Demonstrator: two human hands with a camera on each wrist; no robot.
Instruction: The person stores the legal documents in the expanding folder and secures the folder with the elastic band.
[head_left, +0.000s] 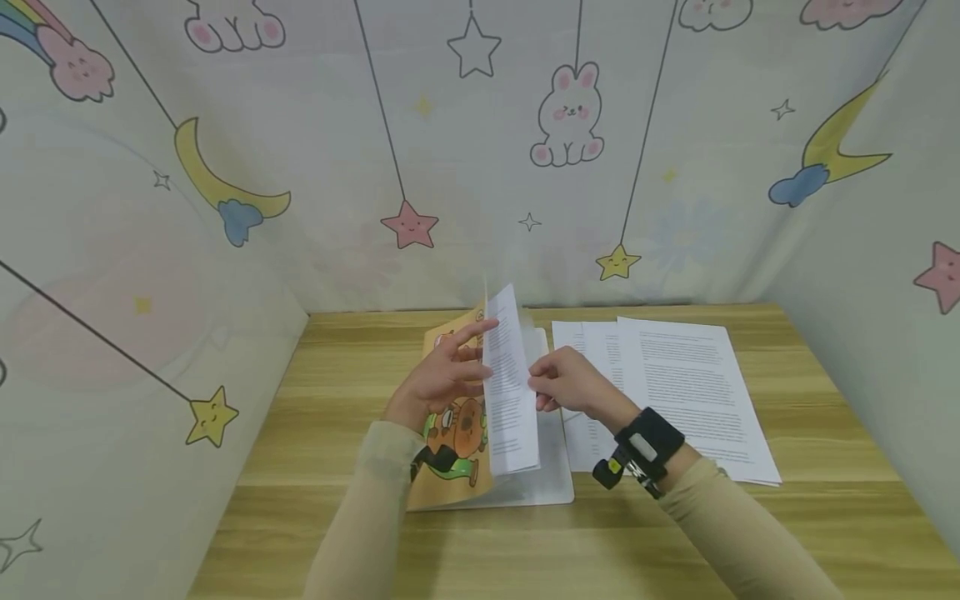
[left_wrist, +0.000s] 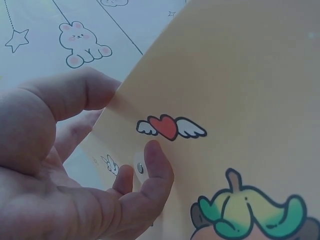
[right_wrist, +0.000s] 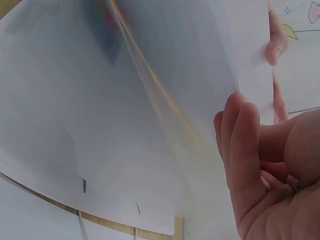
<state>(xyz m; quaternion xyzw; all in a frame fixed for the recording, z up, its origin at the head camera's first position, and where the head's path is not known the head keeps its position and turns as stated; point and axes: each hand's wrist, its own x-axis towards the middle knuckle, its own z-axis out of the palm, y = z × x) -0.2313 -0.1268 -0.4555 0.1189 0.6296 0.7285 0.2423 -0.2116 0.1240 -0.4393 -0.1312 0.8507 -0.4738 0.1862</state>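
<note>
An orange cartoon folder (head_left: 457, 475) lies open on the wooden table (head_left: 337, 375). My left hand (head_left: 450, 375) holds its raised front cover (left_wrist: 240, 100), thumb behind the edge and fingers on the printed side. In the left wrist view the left hand (left_wrist: 130, 122) sits beside a winged heart picture. A printed sheet (head_left: 510, 392) stands almost upright over the folder's pale inner pocket (head_left: 555, 467). My right hand (head_left: 558, 383) pinches that sheet's right edge. The right wrist view shows the sheet (right_wrist: 150, 100) close up with the right hand (right_wrist: 255, 130) on its edge.
A spread stack of printed pages (head_left: 690, 392) lies on the table to the right of the folder. Cartoon-patterned curtains (head_left: 525, 150) close in the table at the back and on both sides. A black wrist camera (head_left: 645, 450) sits on my right wrist.
</note>
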